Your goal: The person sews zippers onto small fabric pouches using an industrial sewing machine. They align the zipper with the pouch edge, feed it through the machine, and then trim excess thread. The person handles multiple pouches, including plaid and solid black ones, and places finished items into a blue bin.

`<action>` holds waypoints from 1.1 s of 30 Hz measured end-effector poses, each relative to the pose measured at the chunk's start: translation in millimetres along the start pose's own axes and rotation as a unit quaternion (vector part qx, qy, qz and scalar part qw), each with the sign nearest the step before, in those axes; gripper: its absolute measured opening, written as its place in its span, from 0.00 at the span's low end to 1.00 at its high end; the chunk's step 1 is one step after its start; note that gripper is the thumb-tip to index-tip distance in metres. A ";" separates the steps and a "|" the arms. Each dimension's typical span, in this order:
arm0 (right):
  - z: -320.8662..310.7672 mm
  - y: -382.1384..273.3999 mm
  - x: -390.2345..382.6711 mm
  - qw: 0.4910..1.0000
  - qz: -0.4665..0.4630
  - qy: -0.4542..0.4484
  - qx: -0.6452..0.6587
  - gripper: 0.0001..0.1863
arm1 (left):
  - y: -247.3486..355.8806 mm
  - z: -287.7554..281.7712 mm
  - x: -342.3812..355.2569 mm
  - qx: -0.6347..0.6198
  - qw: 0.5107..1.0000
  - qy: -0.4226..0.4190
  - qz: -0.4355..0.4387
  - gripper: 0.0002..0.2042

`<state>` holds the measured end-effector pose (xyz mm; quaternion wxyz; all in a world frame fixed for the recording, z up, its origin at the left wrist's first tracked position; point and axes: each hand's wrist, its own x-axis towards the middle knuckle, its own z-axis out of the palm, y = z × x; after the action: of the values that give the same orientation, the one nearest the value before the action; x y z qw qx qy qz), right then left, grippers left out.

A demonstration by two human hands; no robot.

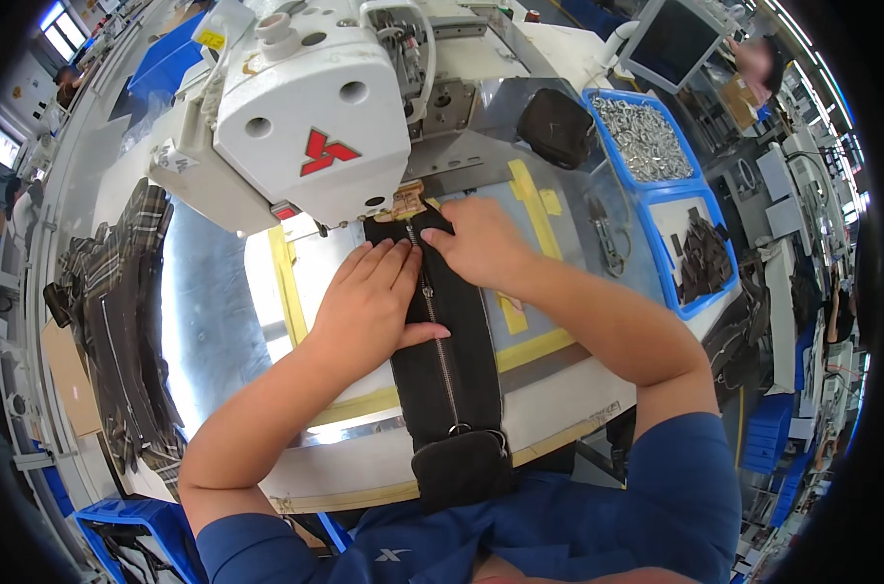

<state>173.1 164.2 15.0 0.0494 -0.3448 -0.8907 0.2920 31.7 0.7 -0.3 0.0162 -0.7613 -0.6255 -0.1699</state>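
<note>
A long black fabric strip with a metal zipper (449, 365) down its middle lies on the sewing table, running from under the white sewing machine (311, 107) head toward my body. My left hand (369, 302) lies flat on the strip's left side, fingers pointing at the needle area. My right hand (481, 238) presses flat on the strip's upper right, just in front of the presser foot (410, 198). Neither hand grips anything. A folded black end piece (461, 467) hangs over the table's near edge.
Yellow tape guides (532, 195) mark the table plate. A blue bin of small metal parts (646, 136) and a blue tray of black fabric pieces (700, 258) stand at the right. Plaid and dark fabric pieces (121, 302) are piled at the left. Scissors (609, 238) lie near the bins.
</note>
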 end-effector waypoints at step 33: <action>-1.2 14.1 -23.0 0.947 -0.310 -0.031 -0.078 0.31 | -10.1 -0.4 19.4 -0.093 0.994 -0.060 -0.019 0.48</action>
<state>199.2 158.4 10.7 0.0827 -0.0450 -0.9748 0.2023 25.1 21.2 3.6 -0.0952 -0.7561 -0.6214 -0.1820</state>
